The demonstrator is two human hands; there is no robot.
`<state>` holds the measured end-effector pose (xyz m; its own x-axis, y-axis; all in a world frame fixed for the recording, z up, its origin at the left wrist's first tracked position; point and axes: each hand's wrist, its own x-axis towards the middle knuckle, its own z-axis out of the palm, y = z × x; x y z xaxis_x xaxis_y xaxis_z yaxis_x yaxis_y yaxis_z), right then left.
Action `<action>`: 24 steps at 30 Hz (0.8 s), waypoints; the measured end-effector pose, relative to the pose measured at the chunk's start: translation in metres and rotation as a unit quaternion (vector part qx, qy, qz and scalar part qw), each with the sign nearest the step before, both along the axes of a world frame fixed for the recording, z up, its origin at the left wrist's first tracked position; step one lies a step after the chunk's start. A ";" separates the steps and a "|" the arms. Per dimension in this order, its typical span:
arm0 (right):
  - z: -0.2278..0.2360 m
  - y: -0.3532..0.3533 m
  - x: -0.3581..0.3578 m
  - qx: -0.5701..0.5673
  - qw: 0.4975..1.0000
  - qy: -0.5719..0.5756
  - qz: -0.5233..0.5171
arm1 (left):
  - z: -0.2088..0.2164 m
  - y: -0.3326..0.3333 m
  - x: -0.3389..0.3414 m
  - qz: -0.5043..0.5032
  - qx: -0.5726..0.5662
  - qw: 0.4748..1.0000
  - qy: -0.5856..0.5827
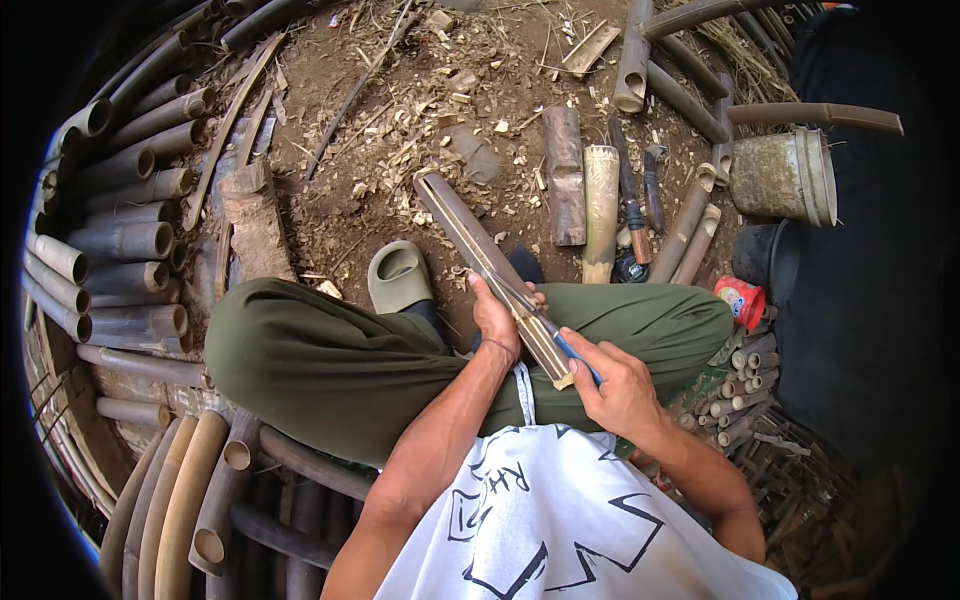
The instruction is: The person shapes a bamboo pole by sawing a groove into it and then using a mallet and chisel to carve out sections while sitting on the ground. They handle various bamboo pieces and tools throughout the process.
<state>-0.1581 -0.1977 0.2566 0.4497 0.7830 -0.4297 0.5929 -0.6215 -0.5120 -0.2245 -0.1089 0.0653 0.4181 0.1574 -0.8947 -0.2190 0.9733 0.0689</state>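
A long brown bamboo piece [456, 218] with a pale slot cut along it slants across my lap, its far end over the dirt floor. My left hand [495, 320] is wrapped round its middle from the left and beneath, with some fingertips showing on the far side. In my right hand [615, 388], closed near the bamboo's close end, is a knife with a blue handle [577, 356]. Its narrow blade lies along the slot, close to my left hand. Whether the edge bites into the bamboo I cannot tell.
Bamboo tubes [130, 240] are stacked at the left. Ahead right lie a wooden block [564, 175], a pale bamboo piece [600, 205] and a dark-bladed tool [628, 180]. A dirty bucket [780, 177] and a red container [740, 300] stand at the right. Chips litter the dirt.
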 end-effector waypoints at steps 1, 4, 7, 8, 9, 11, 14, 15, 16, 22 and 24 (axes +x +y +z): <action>-0.002 0.002 -0.001 -0.011 1.000 -0.007 0.001 | -0.001 -0.001 0.001 -0.001 -0.002 1.000 0.002; -0.018 0.012 0.001 0.016 1.000 -0.014 0.002 | -0.005 -0.001 0.000 -0.008 0.005 1.000 0.003; -0.051 0.031 0.006 0.062 0.998 -0.016 0.004 | -0.004 0.000 0.003 -0.040 0.059 0.995 0.072; -0.064 0.042 0.009 0.068 0.998 -0.012 -0.001 | -0.004 0.000 0.004 -0.055 0.083 0.989 0.108; -0.075 0.053 0.013 0.067 0.998 -0.009 -0.003 | -0.004 -0.001 0.005 -0.039 0.090 0.990 0.097; -0.095 0.075 0.019 0.066 0.998 0.000 -0.003 | -0.010 -0.004 0.005 -0.004 0.105 0.991 0.078; -0.106 0.113 0.023 0.022 1.000 0.006 -0.008 | -0.007 -0.002 0.004 -0.017 0.101 0.991 0.088; -0.108 0.116 0.025 0.020 1.000 0.010 -0.011 | -0.004 -0.001 0.005 -0.013 0.097 0.991 0.096; -0.109 0.118 0.027 0.017 1.000 0.013 -0.014 | -0.004 -0.002 0.003 -0.037 0.102 0.989 0.102; -0.127 0.133 0.022 -0.017 1.000 -0.009 -0.018 | -0.001 -0.004 0.004 -0.020 0.090 0.990 0.108; -0.128 0.144 0.022 -0.025 0.999 -0.009 -0.025 | -0.010 -0.006 0.006 -0.018 0.102 0.987 0.125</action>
<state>-0.1364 -0.0537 0.1284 0.4961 0.7367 -0.4595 0.5686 -0.6756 -0.4693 -0.2182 -0.1150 0.0558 0.1978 0.3340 -0.9216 -0.1358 0.9404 0.3117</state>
